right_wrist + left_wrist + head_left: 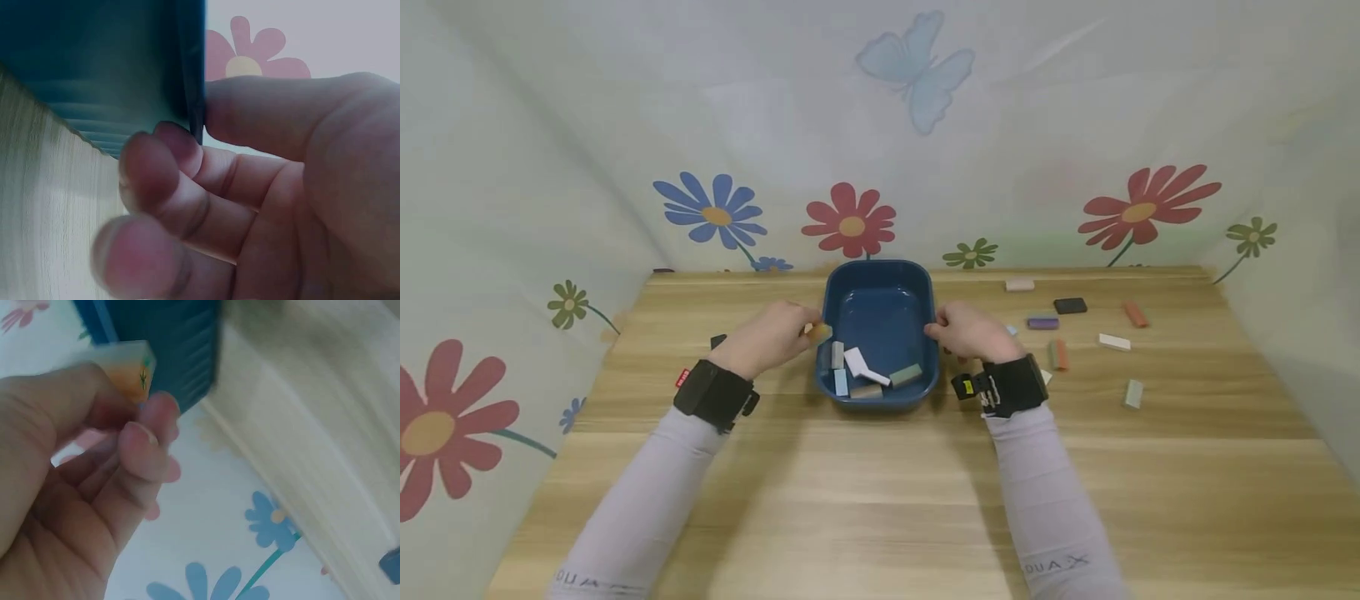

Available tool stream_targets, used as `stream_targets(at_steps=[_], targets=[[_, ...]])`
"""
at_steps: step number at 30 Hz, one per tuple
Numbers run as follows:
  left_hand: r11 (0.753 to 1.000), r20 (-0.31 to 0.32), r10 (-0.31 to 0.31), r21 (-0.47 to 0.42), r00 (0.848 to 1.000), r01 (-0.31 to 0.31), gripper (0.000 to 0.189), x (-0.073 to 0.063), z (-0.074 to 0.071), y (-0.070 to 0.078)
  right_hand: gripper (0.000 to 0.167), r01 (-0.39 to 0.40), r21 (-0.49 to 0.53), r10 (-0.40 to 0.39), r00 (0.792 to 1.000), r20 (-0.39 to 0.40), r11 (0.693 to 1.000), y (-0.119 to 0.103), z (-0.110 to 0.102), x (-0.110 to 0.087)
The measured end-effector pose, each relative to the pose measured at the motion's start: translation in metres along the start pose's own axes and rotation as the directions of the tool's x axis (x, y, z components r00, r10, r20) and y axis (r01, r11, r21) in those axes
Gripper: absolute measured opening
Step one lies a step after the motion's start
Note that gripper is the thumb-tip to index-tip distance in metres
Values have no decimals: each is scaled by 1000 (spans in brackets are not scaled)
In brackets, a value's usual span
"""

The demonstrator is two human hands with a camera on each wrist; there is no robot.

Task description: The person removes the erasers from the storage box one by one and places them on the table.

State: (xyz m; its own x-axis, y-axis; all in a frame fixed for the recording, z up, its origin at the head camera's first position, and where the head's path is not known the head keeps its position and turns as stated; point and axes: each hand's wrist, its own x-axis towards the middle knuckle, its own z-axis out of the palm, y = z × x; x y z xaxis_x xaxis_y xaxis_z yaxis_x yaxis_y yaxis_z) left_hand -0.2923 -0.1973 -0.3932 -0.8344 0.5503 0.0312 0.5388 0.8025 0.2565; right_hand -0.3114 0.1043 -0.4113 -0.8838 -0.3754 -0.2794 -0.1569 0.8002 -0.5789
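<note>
A dark blue basin [883, 321] stands on the table with several small rectangular blocks inside, among them a white block [854, 362], a light blue block [841, 382] and a green block [906, 375]. At its left rim, my left hand [769, 337] pinches an orange-yellow block [820, 332] between thumb and fingers. The left wrist view shows this orange block [130, 378] with a pale upper part and a small dark mark, close against the basin's side. My right hand [966, 329] grips the basin's right rim, thumb outside and fingertips beneath the edge [195, 94].
Right of the basin lie several loose blocks, such as a black block [1070, 306], a purple block [1042, 322] and a white block [1114, 342]. Another dark block [718, 341] lies left, partly behind my left hand. A flowered cloth wall [1015, 167] borders the wooden table [880, 500].
</note>
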Motion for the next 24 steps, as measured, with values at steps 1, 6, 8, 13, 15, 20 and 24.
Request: stream_targets(at_steps=[1, 6, 8, 13, 15, 20, 24], targets=[[1000, -12, 8, 15, 1000, -8, 16, 1, 1, 0, 31, -3, -2, 3, 1000, -8, 1000, 0, -2, 0], [999, -59, -36, -9, 998, 36, 6, 0, 8, 0, 31, -6, -10, 6, 1000, -11, 1000, 0, -4, -1], [997, -77, -69, -48, 995, 65, 9, -1, 12, 0, 32, 0, -16, 0, 1000, -18, 1000, -1, -4, -2], [983, -93, -151, -119, 984, 139, 14, -3, 24, 0, 32, 14, -19, -14, 1000, -22, 1000, 1, -3, -4], [977, -102, -178, -137, 979, 163, 12, -4, 27, -1, 32, 11, -19, -11, 1000, -20, 1000, 1, -3, -5], [962, -117, -252, -135, 961, 236, 12, -11, 28, -9, 31, 3, -15, -3, 1000, -24, 1000, 0, -3, -4], [940, -121, -338, -92, 933, 329, 6, -20, 24, -23, 31, 7, -18, -7, 1000, -23, 1000, -2, -4, -4]])
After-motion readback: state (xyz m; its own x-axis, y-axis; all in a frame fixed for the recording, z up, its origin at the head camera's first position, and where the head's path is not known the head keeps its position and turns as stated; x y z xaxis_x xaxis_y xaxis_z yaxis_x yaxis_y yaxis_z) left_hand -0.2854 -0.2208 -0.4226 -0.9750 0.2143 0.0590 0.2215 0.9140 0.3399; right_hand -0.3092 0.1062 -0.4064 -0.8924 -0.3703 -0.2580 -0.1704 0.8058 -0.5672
